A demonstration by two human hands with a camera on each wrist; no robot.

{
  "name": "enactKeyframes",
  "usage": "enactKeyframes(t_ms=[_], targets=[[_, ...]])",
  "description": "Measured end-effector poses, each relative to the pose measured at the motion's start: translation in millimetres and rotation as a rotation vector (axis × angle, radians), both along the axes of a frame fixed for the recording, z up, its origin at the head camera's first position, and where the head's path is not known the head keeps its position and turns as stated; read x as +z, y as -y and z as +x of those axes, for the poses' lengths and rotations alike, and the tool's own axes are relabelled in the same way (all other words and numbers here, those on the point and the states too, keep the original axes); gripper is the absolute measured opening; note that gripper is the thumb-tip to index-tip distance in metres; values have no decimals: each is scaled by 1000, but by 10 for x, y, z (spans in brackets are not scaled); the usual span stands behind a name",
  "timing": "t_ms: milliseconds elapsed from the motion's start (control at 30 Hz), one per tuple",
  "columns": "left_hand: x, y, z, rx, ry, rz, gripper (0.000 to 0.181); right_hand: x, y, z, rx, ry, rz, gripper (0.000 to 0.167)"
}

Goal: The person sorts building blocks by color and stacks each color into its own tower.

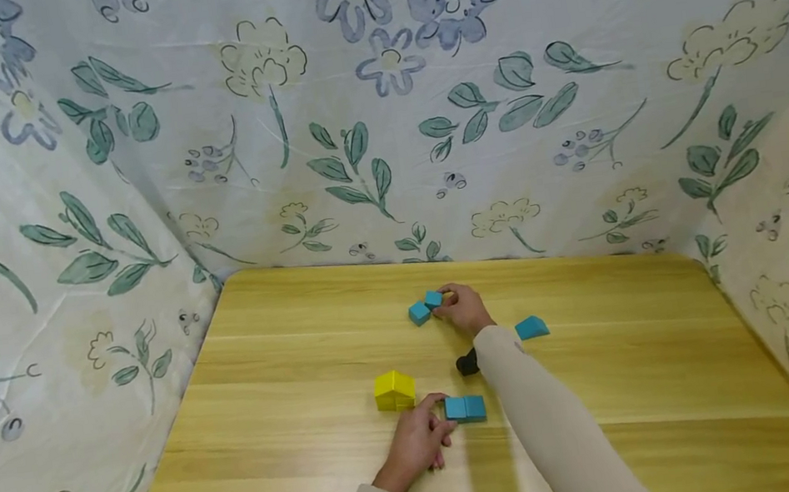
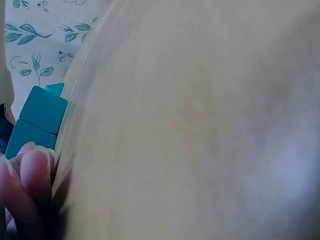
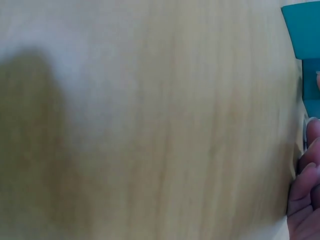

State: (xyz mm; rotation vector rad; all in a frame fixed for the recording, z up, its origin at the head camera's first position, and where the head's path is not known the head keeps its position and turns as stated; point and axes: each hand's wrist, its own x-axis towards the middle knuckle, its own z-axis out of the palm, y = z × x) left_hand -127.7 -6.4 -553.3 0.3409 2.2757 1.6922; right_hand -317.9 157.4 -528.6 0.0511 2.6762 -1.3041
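Toward the back of the table, my right hand (image 1: 462, 309) pinches a small blue block (image 1: 433, 299) between thumb and forefinger. Another blue block (image 1: 419, 313) stands against its left side, partly turned. Nearer me, my left hand (image 1: 414, 441) has its thumb and forefinger at the left one of two blue blocks (image 1: 466, 409) set side by side. In the left wrist view, curled fingers (image 2: 35, 170) cover part of the lower blue block (image 2: 32, 137). The right wrist view catches blue pieces (image 3: 305, 30) and fingertips (image 3: 305, 182) only at its right edge.
A yellow house-shaped group of blocks (image 1: 394, 391) stands just beyond the left hand. Right of the right wrist lies a blue wedge-like block (image 1: 531, 328). Flowered cloth (image 1: 346, 118) hangs behind and beside the wooden table (image 1: 287, 345).
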Motion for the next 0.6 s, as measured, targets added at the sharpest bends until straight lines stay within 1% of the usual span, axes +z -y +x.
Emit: enactKeyframes(t_ms=[167, 267, 467, 600], targets=[[9, -2, 9, -1, 7, -7, 38, -45, -40, 14, -6, -9, -12, 40], [11, -4, 9, 0, 7, -11, 38, -36, -62, 49, 0, -26, -16, 41], [1, -11, 5, -2, -2, -10, 39, 12, -148, 180, 7, -41, -91, 43], [-19, 0, 1, -1, -3, -11, 38, 10, -217, 295, 24, -40, -113, 43]])
